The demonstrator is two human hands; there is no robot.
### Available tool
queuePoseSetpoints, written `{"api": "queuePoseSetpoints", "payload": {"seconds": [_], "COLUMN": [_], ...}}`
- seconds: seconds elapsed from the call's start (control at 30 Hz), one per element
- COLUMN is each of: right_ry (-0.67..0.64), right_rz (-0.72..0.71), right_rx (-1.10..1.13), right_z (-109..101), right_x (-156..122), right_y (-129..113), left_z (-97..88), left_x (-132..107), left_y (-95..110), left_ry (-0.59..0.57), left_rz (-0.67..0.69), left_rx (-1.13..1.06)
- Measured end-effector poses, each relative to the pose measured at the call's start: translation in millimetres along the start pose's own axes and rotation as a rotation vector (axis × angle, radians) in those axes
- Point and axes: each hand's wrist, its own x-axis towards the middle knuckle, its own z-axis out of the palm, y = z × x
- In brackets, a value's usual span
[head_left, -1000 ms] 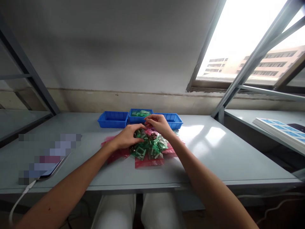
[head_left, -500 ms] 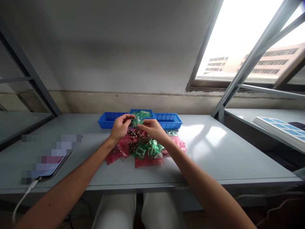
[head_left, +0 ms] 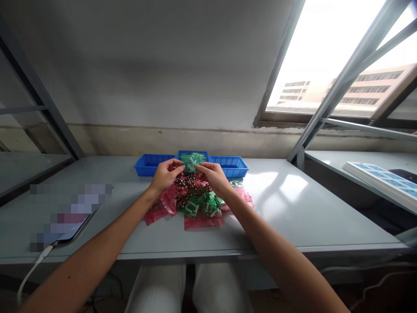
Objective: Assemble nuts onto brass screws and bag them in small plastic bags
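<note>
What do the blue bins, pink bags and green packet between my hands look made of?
Blue bins: probably moulded plastic, satin, with ribbed walls.
Pink bags: likely plastic film, glossy, translucent and creased.
Green packet: perhaps plastic film, given its pale glints; whether the film itself is tinted, I can't tell.

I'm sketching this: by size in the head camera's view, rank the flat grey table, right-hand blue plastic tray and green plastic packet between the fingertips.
Largest to smallest:
flat grey table
right-hand blue plastic tray
green plastic packet, partly covered
</note>
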Motion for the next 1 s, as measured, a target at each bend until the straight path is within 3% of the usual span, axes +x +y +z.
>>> {"api": "queuePoseSetpoints", "payload": {"seconds": [0.53,0.7,0.83,1.0], "right_ry": [0.046,0.059,0.092,0.105], "right_rz": [-0.026,-0.030,0.008,0.048], "right_rx": [-0.086,-0.089,0.017,0.155], "right_z": [-2,-1,0,0], "right_x": [-3,-2,-1,-3], "right_y": [-2,-1,-3,-10], "left_z": [-1.7,-1.4,0.9,0.8], "left_x": [1,-1,-3,-2], "left_y": [2,4,7,8], "left_ry": [0.020,-0.014,-0.039,-0.014], "left_rz": [0.068,-0.024,-0.097,-0.064], "left_rx": [0.092,0.036,-0.093,-0.076]}}
